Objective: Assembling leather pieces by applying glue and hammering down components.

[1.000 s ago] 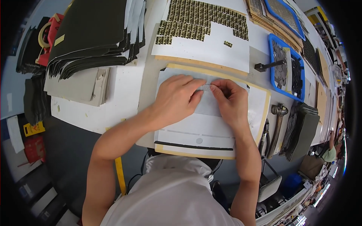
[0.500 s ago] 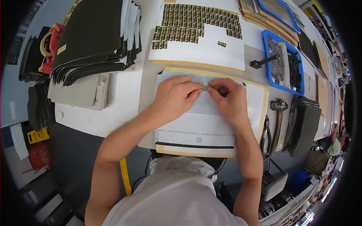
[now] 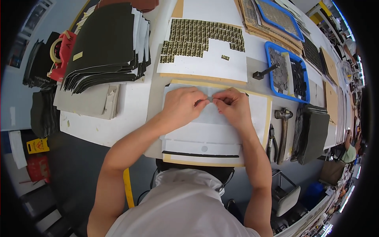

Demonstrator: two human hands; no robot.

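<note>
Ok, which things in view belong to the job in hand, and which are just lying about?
In use, seemingly:
grey piece, pinched by left hand and right hand
pale sheet beneath

Apparently idle:
hammer
pliers
tape dispenser

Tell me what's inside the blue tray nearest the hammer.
Grey flat pieces lie left, black pieces right, a pale strip between; whatever lies beneath them is covered.

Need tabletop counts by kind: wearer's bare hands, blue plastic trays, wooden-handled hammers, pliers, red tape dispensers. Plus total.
Bare left hand and bare right hand: 2
Blue rectangular plastic trays: 2
Metal-headed, wooden-handled hammer: 1
Dark-handled metal pliers: 1
Red tape dispenser: 1
Total: 7
</note>
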